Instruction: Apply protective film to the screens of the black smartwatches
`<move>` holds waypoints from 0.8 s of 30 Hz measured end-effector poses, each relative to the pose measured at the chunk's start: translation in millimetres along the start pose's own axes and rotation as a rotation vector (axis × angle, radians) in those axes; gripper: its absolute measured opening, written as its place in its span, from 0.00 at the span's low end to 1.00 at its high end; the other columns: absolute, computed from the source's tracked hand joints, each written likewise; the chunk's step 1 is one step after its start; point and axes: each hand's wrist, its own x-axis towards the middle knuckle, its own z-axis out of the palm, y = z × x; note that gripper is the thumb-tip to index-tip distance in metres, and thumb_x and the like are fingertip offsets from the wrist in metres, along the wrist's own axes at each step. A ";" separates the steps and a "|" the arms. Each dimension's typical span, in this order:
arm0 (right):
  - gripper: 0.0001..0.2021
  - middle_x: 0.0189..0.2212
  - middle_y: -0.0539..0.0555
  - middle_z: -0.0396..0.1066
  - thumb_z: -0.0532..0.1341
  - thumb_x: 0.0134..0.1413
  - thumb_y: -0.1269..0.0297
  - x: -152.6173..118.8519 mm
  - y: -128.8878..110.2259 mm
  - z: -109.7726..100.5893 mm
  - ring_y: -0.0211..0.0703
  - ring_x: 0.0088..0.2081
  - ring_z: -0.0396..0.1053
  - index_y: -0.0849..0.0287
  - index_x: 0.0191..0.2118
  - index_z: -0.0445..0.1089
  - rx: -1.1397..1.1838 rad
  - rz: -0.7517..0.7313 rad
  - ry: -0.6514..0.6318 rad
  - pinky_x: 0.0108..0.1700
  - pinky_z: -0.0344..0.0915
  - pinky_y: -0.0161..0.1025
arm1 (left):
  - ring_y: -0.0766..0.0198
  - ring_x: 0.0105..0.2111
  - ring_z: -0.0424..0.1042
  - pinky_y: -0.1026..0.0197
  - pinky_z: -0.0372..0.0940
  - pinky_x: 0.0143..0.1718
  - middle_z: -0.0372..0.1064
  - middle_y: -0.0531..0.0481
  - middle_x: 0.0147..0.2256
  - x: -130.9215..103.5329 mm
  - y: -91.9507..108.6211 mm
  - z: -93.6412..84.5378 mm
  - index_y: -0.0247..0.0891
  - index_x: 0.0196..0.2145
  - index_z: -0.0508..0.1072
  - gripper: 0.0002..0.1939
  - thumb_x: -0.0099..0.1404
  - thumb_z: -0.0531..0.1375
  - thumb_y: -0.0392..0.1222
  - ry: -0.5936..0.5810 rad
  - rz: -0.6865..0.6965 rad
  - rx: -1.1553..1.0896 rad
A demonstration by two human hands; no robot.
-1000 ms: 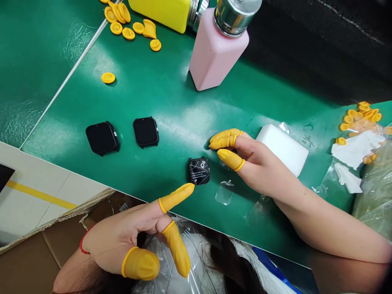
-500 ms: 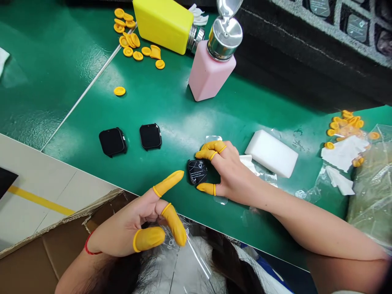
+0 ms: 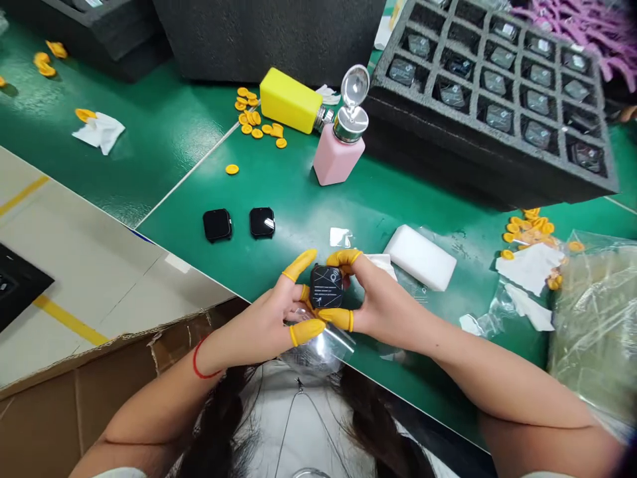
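- Green tabletop (image 3: 298, 189), spreading all around the upright pink bottle (image 3: 338, 156).
- Black foam tray (image 3: 472, 159), behind and to the right of the pink bottle; many of its compartments hold small dark items.
- Clear plastic bag (image 3: 592, 325), well to the right of the pink bottle and nearer the person.
- Right hand (image 3: 385, 309), nearer the person than the pink bottle, grasping a watch (image 3: 327, 287) between thumb and forefinger.
- Left hand (image 3: 271, 322), on the near left of the pink bottle, with a finger against the watch's left side; whether it grips anything else cannot be told.
- Yellow bottle (image 3: 291, 99), lying left of the pink bottle, its cap pointing that way.
- White block (image 3: 422, 257), right of the pink bottle and nearer the person.
- The watch, straight toward the person from the pink bottle, its screen printed white.
- A second watch (image 3: 262, 222) and a third watch (image 3: 217, 224), left of the pink bottle, screens up.
- Yellow finger covers (image 3: 256, 133), scattered left of the pink bottle.
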 end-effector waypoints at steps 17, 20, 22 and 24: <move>0.11 0.36 0.53 0.67 0.63 0.50 0.64 -13.8 -18.0 -1.9 0.42 0.39 0.65 0.59 0.37 0.60 0.656 0.162 -0.183 0.49 0.66 0.46 | 0.66 0.39 0.74 0.66 0.69 0.43 0.71 0.50 0.40 -2.4 19.5 33.8 0.39 0.66 0.53 0.35 0.65 0.62 0.38 0.224 0.158 0.274; 0.11 0.36 0.52 0.67 0.64 0.49 0.64 -14.4 -18.8 0.0 0.42 0.38 0.65 0.57 0.35 0.59 0.719 0.147 -0.204 0.47 0.66 0.45 | 0.68 0.33 0.71 0.68 0.68 0.36 0.71 0.53 0.34 -1.9 21.1 34.7 0.39 0.65 0.54 0.37 0.62 0.63 0.36 0.246 0.130 0.312; 0.12 0.37 0.53 0.67 0.64 0.48 0.65 -13.9 -19.5 1.1 0.42 0.38 0.65 0.57 0.34 0.59 0.759 0.147 -0.222 0.47 0.65 0.44 | 0.67 0.31 0.70 0.67 0.67 0.33 0.70 0.53 0.32 -2.2 22.3 34.9 0.39 0.66 0.53 0.38 0.61 0.63 0.37 0.258 0.106 0.335; 0.12 0.38 0.53 0.68 0.64 0.48 0.65 -13.2 -20.4 2.3 0.41 0.38 0.65 0.57 0.34 0.59 0.792 0.154 -0.240 0.47 0.65 0.44 | 0.67 0.31 0.69 0.66 0.67 0.33 0.71 0.53 0.32 -2.8 23.7 35.0 0.39 0.66 0.53 0.39 0.61 0.63 0.38 0.263 0.082 0.347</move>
